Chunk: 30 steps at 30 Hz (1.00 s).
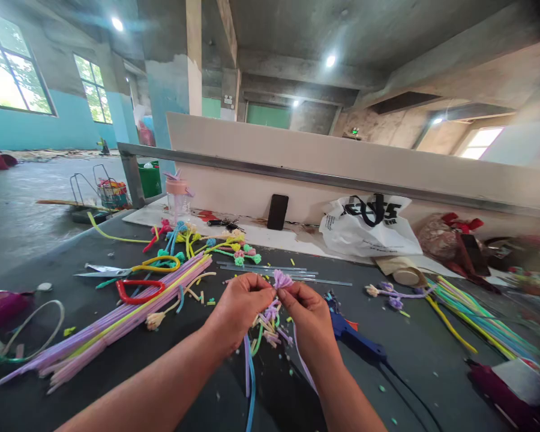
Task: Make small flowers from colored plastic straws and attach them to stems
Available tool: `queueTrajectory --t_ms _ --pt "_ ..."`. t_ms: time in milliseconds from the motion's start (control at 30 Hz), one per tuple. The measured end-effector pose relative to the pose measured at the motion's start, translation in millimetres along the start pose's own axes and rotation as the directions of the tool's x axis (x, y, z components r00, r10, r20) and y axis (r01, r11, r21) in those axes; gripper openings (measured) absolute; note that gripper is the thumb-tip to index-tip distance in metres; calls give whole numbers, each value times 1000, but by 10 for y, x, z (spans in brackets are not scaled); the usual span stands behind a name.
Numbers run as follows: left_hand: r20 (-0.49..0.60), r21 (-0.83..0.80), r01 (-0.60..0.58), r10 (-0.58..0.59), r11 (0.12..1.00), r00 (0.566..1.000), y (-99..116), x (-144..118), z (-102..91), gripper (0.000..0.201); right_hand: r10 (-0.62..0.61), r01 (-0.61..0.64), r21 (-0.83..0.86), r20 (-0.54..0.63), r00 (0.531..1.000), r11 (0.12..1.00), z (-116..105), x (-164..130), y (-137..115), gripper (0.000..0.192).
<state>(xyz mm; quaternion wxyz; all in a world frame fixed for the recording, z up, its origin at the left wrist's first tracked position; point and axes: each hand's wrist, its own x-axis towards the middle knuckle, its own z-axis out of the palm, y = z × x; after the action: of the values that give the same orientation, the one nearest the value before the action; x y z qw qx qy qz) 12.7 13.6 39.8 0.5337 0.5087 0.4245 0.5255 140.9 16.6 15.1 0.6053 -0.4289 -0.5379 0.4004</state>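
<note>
Between the fingertips of both hands is a small light-purple pipe-cleaner flower (281,279), its fluffy petals pointing up. My left hand (247,306) pinches it from the left with thumb and forefinger. From the other side, my right hand (306,312) is closed on its base. Beneath the hands lies a pile of cut pipe-cleaner bits (272,333) in purple, green and cream. Purple and blue stems (251,384) hang or lie below the left hand; which piece they belong to is hidden. A blue glue gun (357,339) rests just right of my right hand.
Scissors with red and yellow handles (141,291) lie on a bundle of pipe cleaners (117,327) at left. Finished flowers (234,243), glue sticks (292,273), a phone (278,212) and a white bag (369,228) stand farther back. More stems (481,318) lie right.
</note>
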Motion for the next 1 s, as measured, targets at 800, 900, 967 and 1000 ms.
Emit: queueTrajectory --t_ms 800,900,967,1000 --pt "441 -143 -194 238 971 866 11 59 -185 28 164 -352 514 374 913 782 -4 -68 -39 18" --pt "469 -241 -104 210 965 858 -10 89 -228 23 166 -382 500 422 891 777 19 -85 15 16" --pt "487 -242 -83 195 967 851 -10 93 -244 20 165 -386 490 434 886 782 21 -90 48 17" --pt "498 -225 -79 184 971 848 -4 93 -250 19 169 -387 481 435 884 787 20 -90 59 18"
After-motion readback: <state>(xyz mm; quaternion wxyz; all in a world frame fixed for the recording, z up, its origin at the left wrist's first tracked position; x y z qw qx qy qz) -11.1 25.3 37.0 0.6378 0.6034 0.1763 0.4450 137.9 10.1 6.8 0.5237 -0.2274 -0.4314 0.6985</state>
